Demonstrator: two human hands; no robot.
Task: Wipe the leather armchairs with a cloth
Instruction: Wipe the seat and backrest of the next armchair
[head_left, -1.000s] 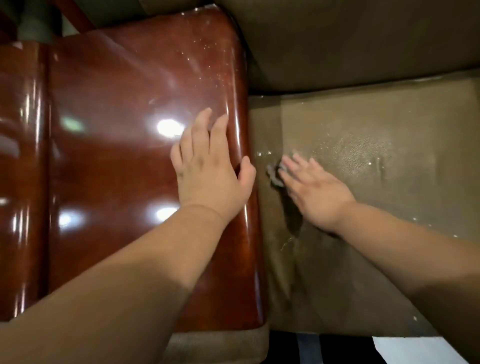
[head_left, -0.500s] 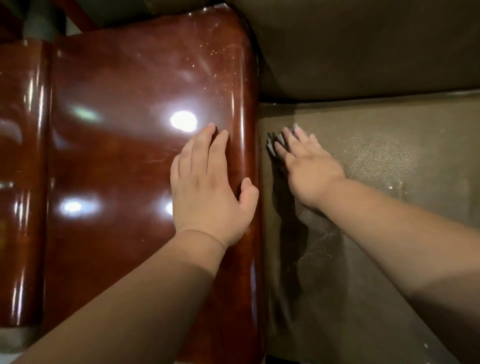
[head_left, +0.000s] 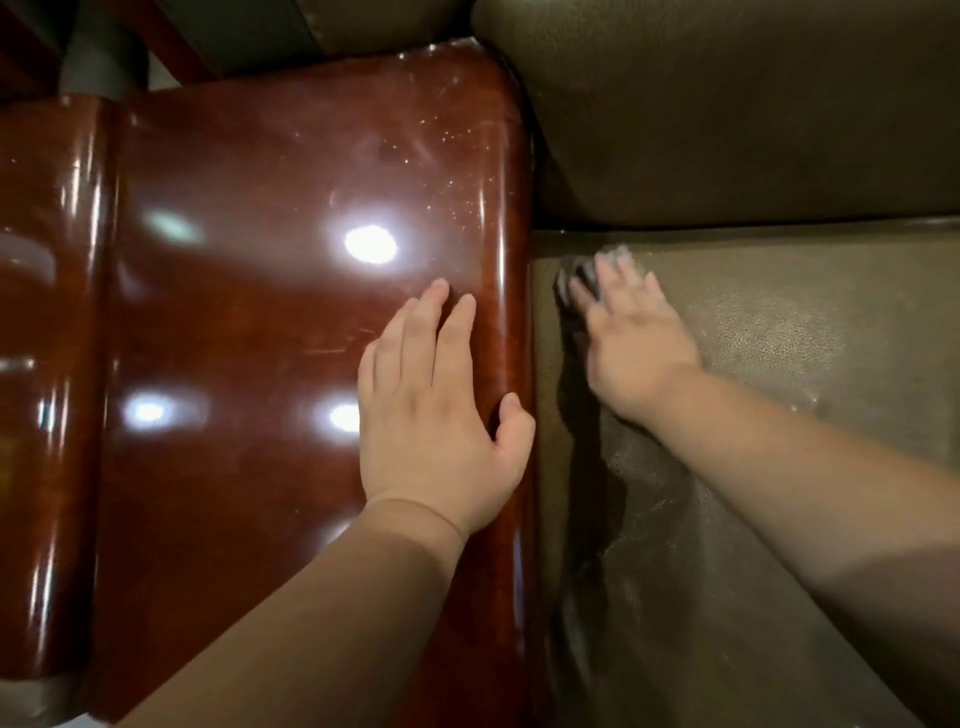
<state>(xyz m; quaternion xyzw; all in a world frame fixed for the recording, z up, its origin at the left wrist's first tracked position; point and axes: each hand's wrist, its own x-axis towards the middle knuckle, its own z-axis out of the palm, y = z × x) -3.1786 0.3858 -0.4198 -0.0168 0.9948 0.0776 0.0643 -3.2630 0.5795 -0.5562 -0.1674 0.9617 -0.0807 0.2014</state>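
Two hands in frame, both yours. Your left hand (head_left: 436, 415) lies flat, palm down, on the glossy wooden armrest (head_left: 260, 312) at centre frame, fingers (head_left: 431, 322) straight and together, thumb at the armrest's right edge, holding nothing. Your right hand (head_left: 634, 338), motion-blurred, reaches to the upper middle, fingers extended, pressing a cloth (head_left: 571, 280) onto the leather seat (head_left: 805, 364) in the corner beside the armrest, below the backrest (head_left: 727, 114). Cloth mostly hidden under the fingers.

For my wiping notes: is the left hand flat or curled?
Flat. The left hand rests with straight fingers on the glossy armrest.
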